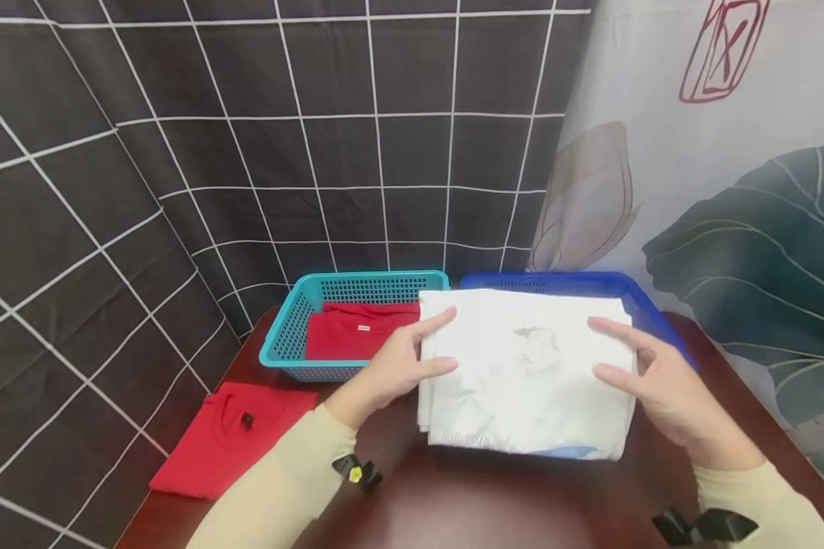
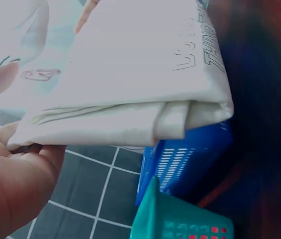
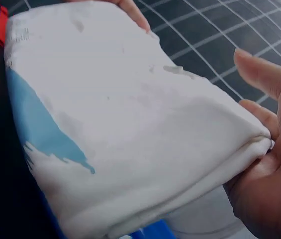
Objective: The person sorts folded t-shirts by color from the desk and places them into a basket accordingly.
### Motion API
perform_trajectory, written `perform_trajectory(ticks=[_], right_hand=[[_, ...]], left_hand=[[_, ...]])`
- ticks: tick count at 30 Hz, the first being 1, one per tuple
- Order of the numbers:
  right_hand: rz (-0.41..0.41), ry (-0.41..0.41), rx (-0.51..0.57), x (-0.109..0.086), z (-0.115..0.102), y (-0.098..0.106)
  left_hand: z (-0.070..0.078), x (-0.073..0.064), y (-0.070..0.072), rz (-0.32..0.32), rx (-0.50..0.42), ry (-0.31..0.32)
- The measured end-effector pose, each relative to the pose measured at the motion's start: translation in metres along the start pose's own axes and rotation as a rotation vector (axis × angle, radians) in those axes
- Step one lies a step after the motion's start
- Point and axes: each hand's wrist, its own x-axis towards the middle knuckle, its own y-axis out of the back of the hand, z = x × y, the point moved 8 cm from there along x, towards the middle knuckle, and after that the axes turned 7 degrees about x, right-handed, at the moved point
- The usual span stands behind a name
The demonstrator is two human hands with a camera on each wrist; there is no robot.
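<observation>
A folded white T-shirt (image 1: 522,374), with outlined lettering and a blue printed patch along its lower part, is held up between my two hands. My left hand (image 1: 408,358) grips its left side. In the left wrist view, fingers (image 2: 46,157) reach beneath the folded layers while the thumb stands away from the cloth. On the opposite side, my right hand (image 1: 666,381) holds the other edge, its fingers partly hidden under the fabric in the right wrist view. Behind the T-shirt is a blue basket (image 1: 611,284), largely covered by it in the head view.
A teal basket (image 1: 302,305) holding a folded red garment (image 1: 343,335) stands at the back left. Another folded red garment (image 1: 230,431) lies on the dark red-brown table (image 1: 481,503) before it. Black gridded cloth (image 1: 336,152) and a patterned curtain (image 1: 659,168) hang behind.
</observation>
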Motion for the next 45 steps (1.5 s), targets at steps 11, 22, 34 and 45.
perform_trajectory(ticks=[11,22,34,45], right_hand=[[0.063,-0.042,-0.152,0.038,-0.013,0.057],[0.082,-0.121,-0.11,0.068,-0.006,0.092],[0.096,-0.194,-0.118,0.089,0.013,0.109],[0.084,-0.23,-0.169,0.1,0.02,0.11]], left_hand=[[0.019,0.067,-0.011,-0.012,-0.091,-0.025],[0.026,0.118,-0.028,0.021,-0.046,0.013],[0.008,0.147,-0.046,0.055,-0.067,0.061],[-0.006,0.154,-0.048,0.072,-0.073,0.101]])
